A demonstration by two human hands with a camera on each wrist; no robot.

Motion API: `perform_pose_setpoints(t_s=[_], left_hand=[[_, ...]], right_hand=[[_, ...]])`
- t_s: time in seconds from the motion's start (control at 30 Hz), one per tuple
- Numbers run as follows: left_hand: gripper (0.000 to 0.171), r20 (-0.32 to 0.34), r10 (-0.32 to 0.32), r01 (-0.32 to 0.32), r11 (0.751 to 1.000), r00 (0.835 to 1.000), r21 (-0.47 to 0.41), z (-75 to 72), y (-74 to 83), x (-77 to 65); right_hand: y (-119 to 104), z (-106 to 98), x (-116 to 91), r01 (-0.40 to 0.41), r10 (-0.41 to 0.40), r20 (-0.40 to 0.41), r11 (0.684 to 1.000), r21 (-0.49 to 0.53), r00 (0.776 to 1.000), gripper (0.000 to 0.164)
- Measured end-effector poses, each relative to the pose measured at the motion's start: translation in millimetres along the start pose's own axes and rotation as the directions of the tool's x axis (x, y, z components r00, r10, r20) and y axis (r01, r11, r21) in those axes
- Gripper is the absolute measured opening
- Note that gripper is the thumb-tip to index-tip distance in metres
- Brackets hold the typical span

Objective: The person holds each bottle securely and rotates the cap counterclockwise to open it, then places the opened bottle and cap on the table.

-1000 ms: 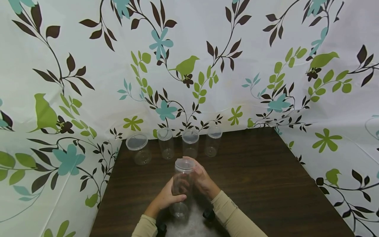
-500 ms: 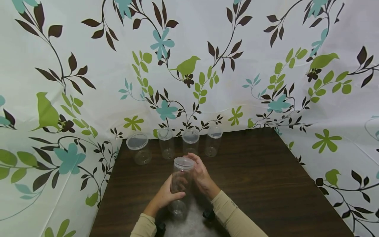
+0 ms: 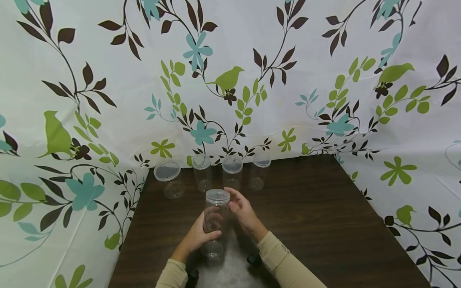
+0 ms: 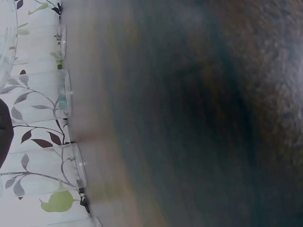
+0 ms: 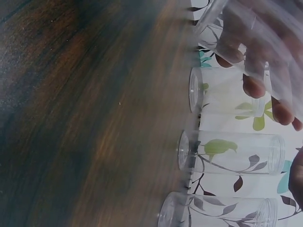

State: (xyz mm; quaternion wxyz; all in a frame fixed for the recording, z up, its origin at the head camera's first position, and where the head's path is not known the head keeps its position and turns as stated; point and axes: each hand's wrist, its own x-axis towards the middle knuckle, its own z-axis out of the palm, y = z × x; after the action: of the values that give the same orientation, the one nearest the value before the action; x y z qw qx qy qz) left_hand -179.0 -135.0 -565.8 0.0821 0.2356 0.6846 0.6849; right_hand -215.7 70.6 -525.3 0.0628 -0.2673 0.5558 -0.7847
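A tall clear plastic jar (image 3: 213, 224) with a clear screw lid (image 3: 217, 196) stands upright, slightly tilted, in my left hand (image 3: 196, 236). That hand grips the body from the left, its thumb across the front; in the right wrist view its fingers (image 5: 254, 85) wrap the jar's side. My right hand (image 3: 246, 212) is at the right of the lid, fingers loosely bent, fingertips close to the rim; whether they touch it is hard to tell. In the left wrist view only a dark bit of finger (image 4: 4, 130) shows at the edge.
Several lidded clear jars line the back of the dark wooden table (image 3: 306, 216): a wide jar (image 3: 173, 188) at left, then narrower ones, including the rightmost jar (image 3: 258, 176). Behind stands a leaf-and-bird patterned curtain (image 3: 252, 100). A greyish patch (image 3: 234, 264) lies near the front.
The jar and left hand have shifted slightly left. My right hand has come away from the jar's side a little, so a gap shows between its palm and the jar.
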Motion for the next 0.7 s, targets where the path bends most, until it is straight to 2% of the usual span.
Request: perform_pose_setpoints(t_s=[0.23,0.5,0.7], left_hand=[[0.073,0.052,0.024,-0.026,0.999,0.998,0.032,6.4,-1.2,3.3],[0.072,0.058,0.021,-0.022,0.999,0.998,0.03,9.6,-0.8,4.3],[0.072,0.061,0.018,-0.019,1.0,0.998,0.011,10.1,-0.1,4.4]], right_hand=[[-0.9,1.2,0.7,-0.007,0.006,0.035,1.0,0.016,0.999,0.08],[-1.4,1.4,-0.1,-0.042,0.04,0.018,0.992,0.117,0.999,0.074],[-2.6,-0.1,-1.7,-0.079,0.071,0.063,0.989,0.125,0.995,0.061]])
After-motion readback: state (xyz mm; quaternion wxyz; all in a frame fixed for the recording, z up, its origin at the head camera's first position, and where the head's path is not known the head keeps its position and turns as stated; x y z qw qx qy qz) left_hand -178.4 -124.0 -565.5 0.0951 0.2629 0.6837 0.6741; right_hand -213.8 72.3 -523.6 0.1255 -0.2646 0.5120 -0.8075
